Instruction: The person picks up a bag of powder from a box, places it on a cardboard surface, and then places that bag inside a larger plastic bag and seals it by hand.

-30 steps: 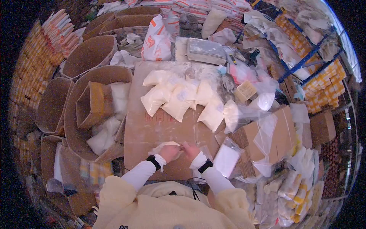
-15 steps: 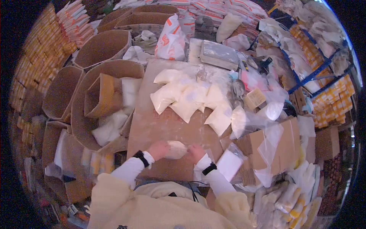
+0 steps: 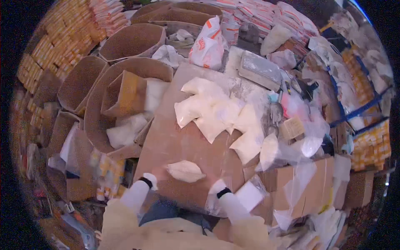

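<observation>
A plump plastic bag of cream-coloured powder (image 3: 186,171) is held crosswise low over the front part of the cardboard-topped table. My left hand (image 3: 159,172) grips its left end, and my right hand (image 3: 211,180) has the right end. Motion smears the fingers of both hands. Farther up the table lie several similar filled bags (image 3: 214,112), overlapping in a loose pile. Bare brown cardboard (image 3: 160,143) shows between that pile and the bag in my hands.
Large open cardboard drums (image 3: 96,89) stand on the left, one with a smaller box and white bags inside. A dusty scale (image 3: 259,71) sits at the back. Clear plastic bags (image 3: 298,146), a cardboard box (image 3: 308,183) and a white stack (image 3: 250,195) crowd the right.
The held bag now shows wider and flatter between my hands, which have moved farther apart. The whole view has swung, shifting the surroundings and tilting the table.
</observation>
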Demonstrator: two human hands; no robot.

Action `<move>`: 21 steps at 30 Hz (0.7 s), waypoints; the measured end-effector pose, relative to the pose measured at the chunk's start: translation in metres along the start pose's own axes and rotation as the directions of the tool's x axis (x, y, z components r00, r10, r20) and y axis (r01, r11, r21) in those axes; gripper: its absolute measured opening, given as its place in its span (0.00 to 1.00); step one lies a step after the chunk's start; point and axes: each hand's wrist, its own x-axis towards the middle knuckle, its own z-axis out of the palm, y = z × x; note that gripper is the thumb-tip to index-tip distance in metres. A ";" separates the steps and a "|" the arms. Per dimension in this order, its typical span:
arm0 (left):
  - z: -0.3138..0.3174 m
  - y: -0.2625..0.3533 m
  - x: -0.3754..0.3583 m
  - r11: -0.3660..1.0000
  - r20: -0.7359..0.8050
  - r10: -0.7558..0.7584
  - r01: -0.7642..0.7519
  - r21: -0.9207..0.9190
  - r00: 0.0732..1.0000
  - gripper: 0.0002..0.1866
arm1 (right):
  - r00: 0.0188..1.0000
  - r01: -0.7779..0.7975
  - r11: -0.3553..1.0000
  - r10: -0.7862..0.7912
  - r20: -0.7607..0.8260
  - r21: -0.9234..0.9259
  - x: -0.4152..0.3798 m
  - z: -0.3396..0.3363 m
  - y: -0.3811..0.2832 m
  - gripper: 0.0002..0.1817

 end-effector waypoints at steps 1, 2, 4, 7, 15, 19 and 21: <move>0.011 0.004 0.000 0.997 0.019 -0.049 0.050 -0.064 0.999 0.21 | 0.999 0.038 0.995 -0.038 -0.005 0.092 0.005 0.014 -0.002 0.27; 0.024 0.010 0.002 0.984 0.061 -0.110 0.117 -0.134 0.992 0.22 | 0.997 0.075 0.980 -0.074 -0.014 0.183 0.013 0.029 -0.008 0.27; 0.043 0.025 0.015 0.896 0.264 -0.270 0.342 -0.284 0.926 0.25 | 0.989 0.147 0.923 -0.141 -0.042 0.356 0.032 0.052 -0.023 0.27; 0.052 0.033 0.033 0.738 0.495 -0.357 0.565 -0.370 0.792 0.30 | 0.995 0.017 0.715 -0.081 0.058 0.699 0.048 0.050 -0.045 0.26; -0.012 0.038 -0.008 0.438 0.717 -0.112 0.682 -0.586 0.688 0.32 | 0.805 -0.499 -0.524 0.014 0.593 0.690 0.027 -0.028 -0.147 0.27; 0.010 0.014 -0.043 0.364 0.530 -0.129 0.537 -0.761 0.838 0.29 | 0.679 -0.672 -0.479 -0.095 0.728 0.565 -0.007 -0.051 -0.175 0.30; 0.014 0.000 -0.057 0.229 0.629 -0.191 0.658 -0.718 0.753 0.29 | 0.746 -0.644 -0.296 -0.038 0.665 0.706 -0.012 -0.019 -0.166 0.30</move>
